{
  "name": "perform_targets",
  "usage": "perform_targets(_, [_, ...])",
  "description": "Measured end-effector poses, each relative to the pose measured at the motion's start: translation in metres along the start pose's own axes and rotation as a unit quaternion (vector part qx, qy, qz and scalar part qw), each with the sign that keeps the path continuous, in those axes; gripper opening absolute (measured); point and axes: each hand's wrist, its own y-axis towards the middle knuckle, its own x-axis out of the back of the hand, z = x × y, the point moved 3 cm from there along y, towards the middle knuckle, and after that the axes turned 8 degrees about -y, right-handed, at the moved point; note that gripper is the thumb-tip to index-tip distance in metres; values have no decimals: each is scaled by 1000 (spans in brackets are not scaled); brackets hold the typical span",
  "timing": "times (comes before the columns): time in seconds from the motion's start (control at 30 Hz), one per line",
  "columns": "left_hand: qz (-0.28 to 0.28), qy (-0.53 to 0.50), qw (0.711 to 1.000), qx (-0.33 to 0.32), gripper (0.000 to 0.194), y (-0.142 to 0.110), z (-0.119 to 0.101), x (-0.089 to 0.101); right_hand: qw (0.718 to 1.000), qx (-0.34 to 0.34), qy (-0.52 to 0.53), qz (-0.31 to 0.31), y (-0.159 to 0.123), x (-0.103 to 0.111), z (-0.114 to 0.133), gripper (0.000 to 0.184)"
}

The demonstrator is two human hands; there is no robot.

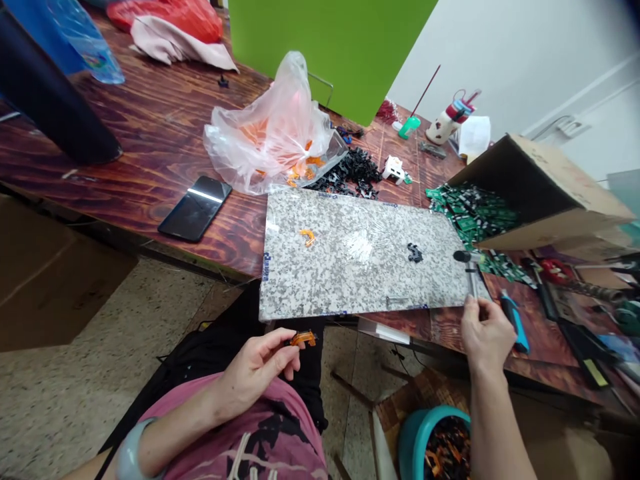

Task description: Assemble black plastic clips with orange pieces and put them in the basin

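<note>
My left hand point(265, 363) pinches a small orange and black plastic part point(304, 339) in front of the slab's near edge. At the slab's right end, my right hand point(487, 333) grips a small hammer point(472, 280) by its metal handle, head pointing away from me. The speckled granite-look slab point(310, 287) lies on the table. On it are a curved orange plastic piece point(307, 237), a black plastic piece point(414, 253) and a heap of thin, shiny pins point(359, 245).
Behind the slab sit a plastic bag point(280, 120) with orange parts and a black parts pile point(355, 170). Green circuit boards point(465, 217) spill from a cardboard box point(560, 173). A phone point(195, 208) lies left, a blue-handled tool point(515, 323) right. Below stands a teal bucket point(413, 437) of parts.
</note>
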Motion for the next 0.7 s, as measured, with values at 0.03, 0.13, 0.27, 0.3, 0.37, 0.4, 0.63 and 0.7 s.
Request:
perform_targets(0.03, [7, 35, 999, -21, 22, 1, -2, 0, 1000, -21, -22, -7, 13, -9, -14, 39])
perform_targets(0.13, [25, 113, 990, -85, 20, 4, -6, 2, 997, -60, -58, 0, 39, -31, -44, 38])
perform_targets(0.27, [24, 158, 975, -158, 23, 6, -11, 4, 993, -87, -72, 18, 54, -49, -62, 30])
perform_targets(0.3, [21, 165, 973, -161, 24, 7, -12, 4, 993, -89, -71, 20, 56, -52, -65, 27])
perform_targets(0.37, [20, 182, 970, -159, 23, 9, -15, 3, 994, -87, -63, 24, 58, -54, -68, 22])
perform_targets(0.4, [19, 189, 969, -157, 23, 10, -16, 3, 995, -82, -55, 25, 59, -53, -69, 22])
perform_targets(0.63, [28, 211, 964, -161, 25, 16, -16, 0, 999, 4, 30, -14, 49, -23, -42, 37])
perform_targets(0.7, [31, 216, 962, -163, 25, 18, -15, -1, 997, 43, 63, -18, 28, -5, -14, 38])
